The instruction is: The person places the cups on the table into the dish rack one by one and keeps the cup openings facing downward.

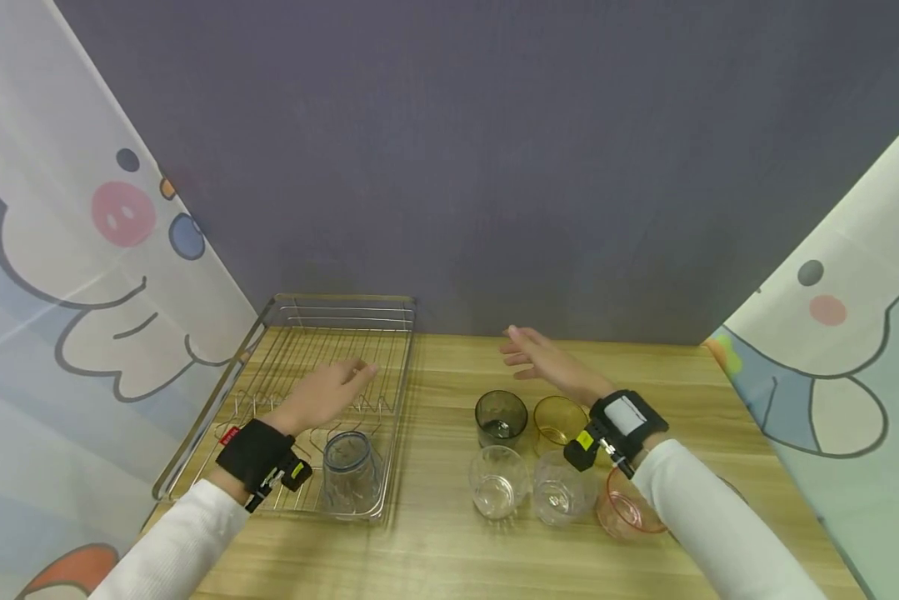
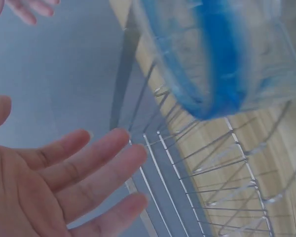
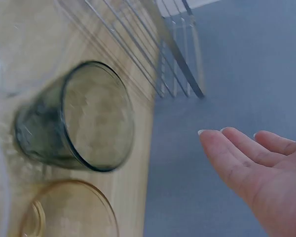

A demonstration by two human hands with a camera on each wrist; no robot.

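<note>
My left hand hovers over the wire dish rack, fingers loosely extended and nothing in them. A blue-tinted glass stands upside down in the rack's front right corner, close by that wrist; its blue band shows large in the left wrist view. To the right, my right hand is held above the table behind the glasses, fingers relaxed, holding nothing. Nearest to it are a dark grey-green glass and an amber glass, both with their mouths up.
Two clear glasses, one on the left and one beside it, stand in the front row with a pink-rimmed glass. The right forearm partly covers another rim. A dark grey panel rises behind the wooden table.
</note>
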